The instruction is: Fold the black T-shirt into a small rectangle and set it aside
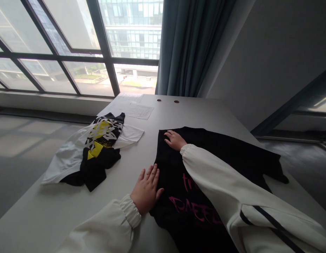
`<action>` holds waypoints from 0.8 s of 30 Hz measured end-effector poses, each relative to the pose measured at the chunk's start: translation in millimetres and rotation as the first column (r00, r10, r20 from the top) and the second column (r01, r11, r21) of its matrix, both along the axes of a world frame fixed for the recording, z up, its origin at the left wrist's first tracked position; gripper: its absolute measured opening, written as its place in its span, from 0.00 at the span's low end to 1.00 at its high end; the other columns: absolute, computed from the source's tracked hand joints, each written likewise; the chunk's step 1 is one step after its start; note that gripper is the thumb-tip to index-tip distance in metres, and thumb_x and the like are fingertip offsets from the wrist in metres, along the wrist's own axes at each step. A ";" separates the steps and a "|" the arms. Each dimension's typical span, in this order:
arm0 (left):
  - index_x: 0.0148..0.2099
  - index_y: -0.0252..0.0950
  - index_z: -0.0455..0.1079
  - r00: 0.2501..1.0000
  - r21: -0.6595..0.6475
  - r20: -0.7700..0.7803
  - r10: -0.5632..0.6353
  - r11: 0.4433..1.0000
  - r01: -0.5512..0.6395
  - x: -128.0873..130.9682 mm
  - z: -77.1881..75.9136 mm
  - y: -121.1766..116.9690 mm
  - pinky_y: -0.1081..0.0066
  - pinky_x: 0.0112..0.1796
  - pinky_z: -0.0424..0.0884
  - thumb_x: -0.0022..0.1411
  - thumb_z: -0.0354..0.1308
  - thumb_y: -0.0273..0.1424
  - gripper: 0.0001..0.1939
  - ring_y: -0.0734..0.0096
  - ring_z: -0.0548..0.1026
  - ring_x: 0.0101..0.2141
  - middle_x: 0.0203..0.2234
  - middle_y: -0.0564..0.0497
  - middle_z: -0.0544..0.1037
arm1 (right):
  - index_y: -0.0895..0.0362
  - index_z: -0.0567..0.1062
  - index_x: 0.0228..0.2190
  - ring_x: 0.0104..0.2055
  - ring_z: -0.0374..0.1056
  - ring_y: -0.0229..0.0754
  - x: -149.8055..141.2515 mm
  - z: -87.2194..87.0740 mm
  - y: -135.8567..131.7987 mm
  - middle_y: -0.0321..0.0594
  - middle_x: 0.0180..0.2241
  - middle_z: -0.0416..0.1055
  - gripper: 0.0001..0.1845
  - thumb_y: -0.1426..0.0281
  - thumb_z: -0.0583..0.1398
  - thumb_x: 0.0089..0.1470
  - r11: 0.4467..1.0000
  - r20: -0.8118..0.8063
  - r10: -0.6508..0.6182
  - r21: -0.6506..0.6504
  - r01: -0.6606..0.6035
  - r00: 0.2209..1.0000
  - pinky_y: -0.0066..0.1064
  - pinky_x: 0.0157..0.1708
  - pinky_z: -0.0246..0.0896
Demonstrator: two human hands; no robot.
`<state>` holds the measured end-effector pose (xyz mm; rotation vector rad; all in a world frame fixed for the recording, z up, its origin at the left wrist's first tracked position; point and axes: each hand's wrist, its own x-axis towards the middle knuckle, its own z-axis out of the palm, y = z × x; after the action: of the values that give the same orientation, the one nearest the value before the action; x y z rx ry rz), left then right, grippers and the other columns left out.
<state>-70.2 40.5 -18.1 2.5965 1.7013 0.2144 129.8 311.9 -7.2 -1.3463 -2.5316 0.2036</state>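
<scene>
A black garment with pink lettering lies spread over the near right part of the table, one sleeve reaching out to the right. My left hand rests flat at its left edge, fingers stretched out and touching the cloth. Farther up, my right hand lies on the garment close to its upper left corner, the fingers extended over the fabric. Nothing is gripped in either hand. My right sleeve covers part of the lettering and the garment's middle.
To the left lies a crumpled white, black and yellow shirt on the white table. Sheets of paper are at the far end, near two round cable holes. Behind the table are windows and a blue-grey curtain.
</scene>
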 end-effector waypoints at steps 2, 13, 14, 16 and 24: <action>0.78 0.37 0.52 1.000 0.017 0.000 0.003 1.000 -0.003 -2.5 -0.7 -1.3 0.43 0.69 0.57 0.73 0.52 0.44 0.38 0.45 0.54 0.73 0.75 0.39 0.52 | 0.56 0.68 0.68 0.73 0.55 0.53 26.3 -1.5 1.4 0.49 0.71 0.60 0.31 0.60 0.56 0.68 0.999 0.029 -0.009 -0.041 0.010 1.000 0.46 0.72 0.48; 0.78 0.42 0.54 1.000 0.037 0.007 0.013 0.999 -0.014 -15.7 -8.5 -4.8 0.45 0.68 0.58 0.74 0.52 0.45 0.35 0.48 0.57 0.73 0.75 0.43 0.56 | 0.57 0.63 0.72 0.76 0.47 0.60 162.9 -17.3 -5.3 0.50 0.75 0.50 0.33 0.61 0.53 0.71 0.957 0.133 -0.261 -0.093 0.274 0.956 0.54 0.73 0.43; 0.77 0.42 0.54 1.000 0.030 0.005 0.014 0.999 -0.014 -16.2 -7.5 -5.1 0.45 0.68 0.58 0.74 0.52 0.45 0.35 0.48 0.57 0.73 0.75 0.43 0.56 | 0.57 0.62 0.72 0.77 0.47 0.60 166.0 -19.4 -6.9 0.50 0.75 0.50 0.33 0.61 0.52 0.71 0.954 0.132 -0.277 -0.084 0.289 0.952 0.55 0.73 0.42; 0.77 0.41 0.55 1.000 0.014 -0.003 0.015 1.000 -0.015 -16.8 -5.1 -6.1 0.44 0.68 0.58 0.75 0.52 0.45 0.35 0.48 0.57 0.73 0.75 0.43 0.56 | 0.54 0.62 0.72 0.77 0.47 0.59 167.9 -22.3 -8.6 0.48 0.75 0.50 0.32 0.60 0.52 0.71 0.948 0.120 -0.300 -0.071 0.309 0.946 0.55 0.73 0.41; 0.77 0.40 0.54 1.000 0.009 -0.015 0.003 1.000 -0.003 -20.7 -2.9 -10.3 0.44 0.68 0.58 0.75 0.52 0.45 0.35 0.48 0.56 0.73 0.75 0.43 0.55 | 0.53 0.60 0.73 0.77 0.46 0.59 166.1 -24.1 -8.3 0.47 0.76 0.48 0.34 0.58 0.52 0.71 0.945 0.145 -0.309 -0.067 0.321 0.940 0.56 0.73 0.40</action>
<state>-90.9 30.2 -21.0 2.6089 1.7137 0.2035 295.9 303.6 -31.3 -1.8336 -2.3869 0.1692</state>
